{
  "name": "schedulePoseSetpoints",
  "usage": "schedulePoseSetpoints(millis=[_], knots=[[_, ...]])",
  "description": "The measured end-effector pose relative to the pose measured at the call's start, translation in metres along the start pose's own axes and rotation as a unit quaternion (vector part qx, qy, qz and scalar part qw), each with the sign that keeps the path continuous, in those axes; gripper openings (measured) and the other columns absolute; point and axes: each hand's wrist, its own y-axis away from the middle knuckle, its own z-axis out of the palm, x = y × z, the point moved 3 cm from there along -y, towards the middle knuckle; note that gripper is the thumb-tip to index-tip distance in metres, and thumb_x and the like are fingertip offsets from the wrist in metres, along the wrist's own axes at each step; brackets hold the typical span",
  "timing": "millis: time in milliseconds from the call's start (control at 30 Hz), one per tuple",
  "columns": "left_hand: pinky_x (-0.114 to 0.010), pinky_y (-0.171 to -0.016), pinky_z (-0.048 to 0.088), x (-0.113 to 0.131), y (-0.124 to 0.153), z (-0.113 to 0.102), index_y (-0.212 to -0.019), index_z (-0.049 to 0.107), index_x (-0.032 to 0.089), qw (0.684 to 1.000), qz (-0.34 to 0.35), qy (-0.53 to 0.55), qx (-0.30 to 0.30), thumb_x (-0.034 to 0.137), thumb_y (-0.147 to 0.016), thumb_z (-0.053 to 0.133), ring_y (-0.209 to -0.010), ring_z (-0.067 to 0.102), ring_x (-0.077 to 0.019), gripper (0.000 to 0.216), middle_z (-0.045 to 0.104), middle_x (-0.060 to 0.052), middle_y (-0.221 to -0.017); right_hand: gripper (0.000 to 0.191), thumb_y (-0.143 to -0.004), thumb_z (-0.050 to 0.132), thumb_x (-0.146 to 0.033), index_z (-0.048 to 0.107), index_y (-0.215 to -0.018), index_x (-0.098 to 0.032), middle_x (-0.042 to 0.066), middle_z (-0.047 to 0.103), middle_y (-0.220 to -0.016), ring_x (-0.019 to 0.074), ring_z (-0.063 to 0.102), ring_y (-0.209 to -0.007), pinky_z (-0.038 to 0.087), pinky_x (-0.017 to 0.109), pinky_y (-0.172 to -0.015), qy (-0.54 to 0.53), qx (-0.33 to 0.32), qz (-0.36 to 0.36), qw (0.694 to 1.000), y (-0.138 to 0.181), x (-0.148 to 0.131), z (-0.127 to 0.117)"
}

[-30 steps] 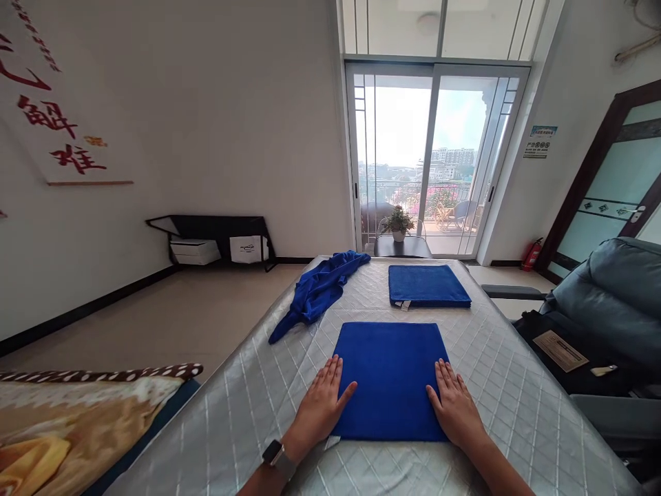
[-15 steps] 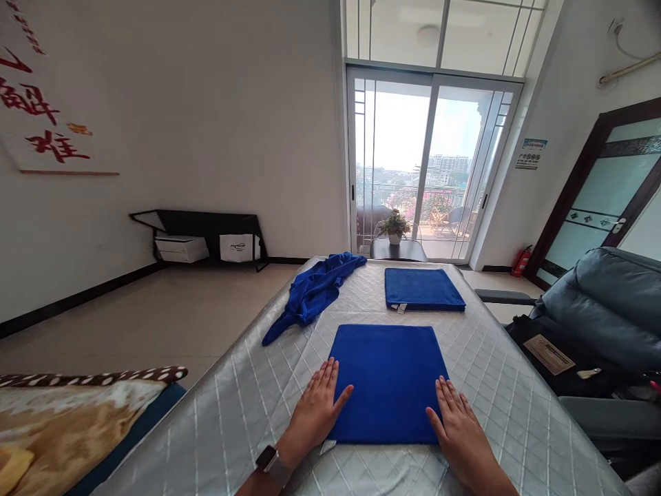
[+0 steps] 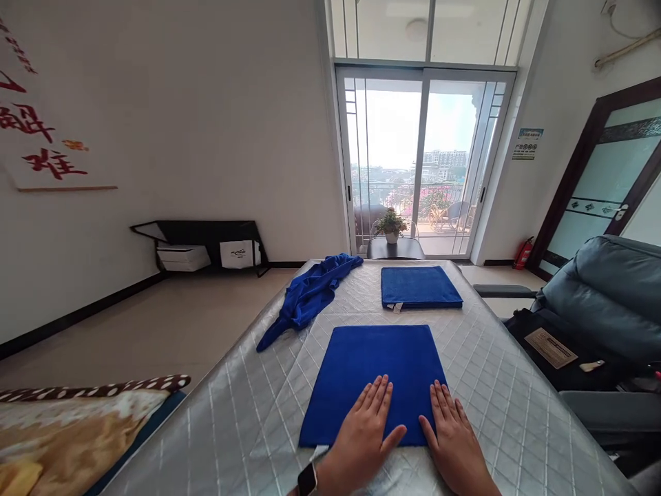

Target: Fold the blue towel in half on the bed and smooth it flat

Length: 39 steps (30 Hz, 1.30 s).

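A folded blue towel [image 3: 372,365] lies flat on the silver quilted mattress [image 3: 248,420] in front of me. My left hand [image 3: 361,434] rests open, palm down, on the towel's near middle, a watch on its wrist. My right hand [image 3: 452,437] lies open and flat on the towel's near right corner. Both hands sit side by side, fingers stretched forward. A second folded blue towel [image 3: 419,286] lies farther back. A crumpled blue towel [image 3: 310,293] sprawls at the mattress's far left edge.
A patterned pillow or blanket [image 3: 77,427] sits at the near left. A grey massage chair [image 3: 604,303] stands to the right. Beyond the mattress are a small table with a potted plant [image 3: 391,224], glass balcony doors, and a black shelf [image 3: 206,241] by the left wall.
My left hand has slid right from the towel's left edge onto its near middle, beside my right hand. The right hand has barely moved.
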Motion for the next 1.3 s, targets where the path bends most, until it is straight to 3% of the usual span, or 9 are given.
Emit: schedulePoseSetpoints(millis=[100, 233, 400, 600, 700, 833, 1067, 1300], knots=[[-0.042, -0.124, 0.030, 0.043, -0.013, 0.009, -0.162, 0.003, 0.022, 0.996, 0.084, 0.031, -0.018, 0.059, -0.103, 0.031, -0.154, 0.024, -0.0247, 0.075, 0.021, -0.008, -0.168, 0.069, -0.102, 0.022, -0.054, 0.029, -0.158, -0.015, 0.005, 0.016, -0.167, 0.0232, 0.015, -0.155, 0.015, 0.046, -0.126, 0.013, 0.010, -0.021, 1.000, -0.001, 0.003, 0.006], [-0.040, -0.123, 0.029, 0.055, -0.014, 0.017, -0.161, -0.004, 0.020, 0.994, 0.111, 0.018, -0.012, 0.059, -0.103, 0.032, -0.153, 0.026, -0.0245, 0.079, 0.024, -0.008, -0.167, 0.065, -0.103, 0.022, -0.050, 0.033, -0.157, -0.016, 0.005, 0.019, -0.166, 0.0240, 0.016, -0.155, 0.018, 0.048, -0.126, 0.013, 0.016, -0.040, 0.999, -0.002, 0.004, 0.006], [-0.040, -0.119, 0.036, 0.021, 0.015, 0.019, -0.161, 0.000, 0.023, 0.996, 0.080, -0.030, 0.021, 0.060, -0.101, 0.037, -0.149, 0.036, -0.0264, 0.079, 0.029, -0.008, -0.165, 0.072, -0.101, 0.022, -0.055, 0.023, -0.159, -0.012, 0.006, 0.014, -0.167, 0.0238, 0.013, -0.155, 0.014, 0.046, -0.127, 0.005, -0.012, -0.007, 1.000, -0.001, 0.000, -0.002], [-0.044, -0.114, 0.044, -0.044, 0.070, 0.022, -0.160, 0.015, 0.022, 0.992, -0.093, -0.083, 0.017, 0.059, -0.103, 0.033, -0.145, 0.043, -0.0275, 0.071, 0.037, -0.010, -0.161, 0.073, -0.101, 0.021, -0.056, 0.019, -0.160, -0.013, 0.004, 0.011, -0.168, 0.0226, 0.010, -0.156, 0.011, 0.047, -0.127, -0.004, -0.024, 0.002, 1.000, 0.000, -0.001, -0.004], [-0.047, -0.114, 0.044, -0.063, 0.096, 0.020, -0.159, 0.019, 0.023, 0.985, -0.159, -0.072, 0.012, 0.059, -0.102, 0.034, -0.147, 0.039, -0.0282, 0.069, 0.033, -0.009, -0.163, 0.073, -0.101, 0.022, -0.056, 0.019, -0.160, -0.013, 0.004, 0.011, -0.168, 0.0225, 0.009, -0.156, 0.011, 0.046, -0.127, -0.005, -0.019, 0.003, 1.000, -0.001, 0.000, -0.002], [-0.052, -0.114, 0.044, -0.070, 0.113, 0.013, -0.159, 0.023, 0.024, 0.974, -0.224, -0.041, 0.012, 0.058, -0.101, 0.036, -0.149, 0.036, -0.0292, 0.068, 0.033, -0.009, -0.163, 0.074, -0.101, 0.021, -0.057, 0.018, -0.160, -0.013, 0.003, 0.012, -0.168, 0.0223, 0.009, -0.156, 0.012, 0.046, -0.127, -0.002, -0.012, 0.002, 1.000, -0.002, 0.002, 0.001], [-0.051, -0.113, 0.045, -0.061, 0.105, -0.002, -0.154, 0.036, 0.009, 0.954, -0.299, -0.015, -0.003, 0.066, -0.097, 0.031, -0.146, 0.040, -0.0332, 0.081, 0.037, -0.015, -0.160, 0.073, -0.101, 0.021, -0.057, 0.022, -0.160, -0.013, 0.004, 0.013, -0.168, 0.0228, 0.010, -0.156, 0.013, 0.046, -0.127, -0.001, -0.012, -0.004, 1.000, -0.002, 0.001, -0.001], [-0.048, -0.112, 0.048, -0.065, 0.106, -0.003, -0.150, 0.046, 0.010, 0.955, -0.295, -0.021, 0.020, 0.065, -0.097, 0.035, -0.141, 0.047, -0.0323, 0.077, 0.044, -0.014, -0.156, 0.070, -0.102, 0.019, -0.053, 0.021, -0.160, -0.012, 0.005, 0.015, -0.168, 0.0221, 0.012, -0.155, 0.015, 0.047, -0.127, 0.016, -0.016, -0.001, 1.000, -0.001, 0.005, -0.003]])
